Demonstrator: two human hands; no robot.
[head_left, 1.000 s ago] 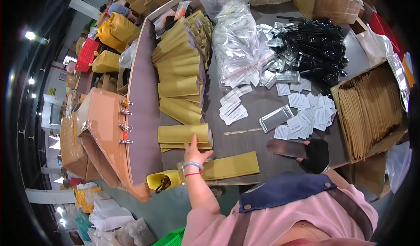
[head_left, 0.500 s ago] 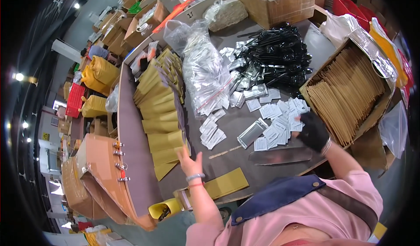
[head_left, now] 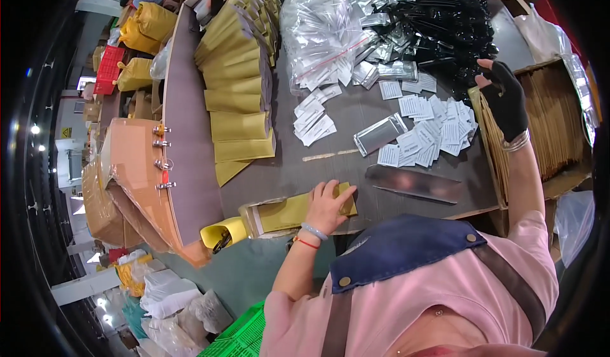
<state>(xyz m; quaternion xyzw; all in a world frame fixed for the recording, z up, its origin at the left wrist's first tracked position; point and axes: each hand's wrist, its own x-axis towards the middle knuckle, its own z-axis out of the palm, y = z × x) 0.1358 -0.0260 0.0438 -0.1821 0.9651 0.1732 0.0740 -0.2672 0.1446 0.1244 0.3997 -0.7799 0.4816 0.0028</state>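
My left hand (head_left: 328, 203) lies flat, fingers apart, on a yellow padded envelope (head_left: 284, 212) at the table's near edge. My right hand (head_left: 504, 96), in a black glove, reaches far right to the edge of a cardboard box (head_left: 559, 128) filled with upright brown envelopes; whether it grips one I cannot tell. Between the hands lie small white leaflets (head_left: 432, 131), a silver foil pouch (head_left: 380, 134) and a long shiny strip (head_left: 413, 183).
Stacks of yellow envelopes (head_left: 238, 96) run along the table's left side. A clear bag of leaflets (head_left: 318, 33) and a heap of black packets (head_left: 438, 33) sit at the back. A tape roll (head_left: 222, 233) hangs at the table's near left edge. Boxes and sacks stand on the floor at left.
My left hand has moved right along the yellow envelope. My right hand has gone from the leaflets out to the box of brown envelopes. The view has shifted.
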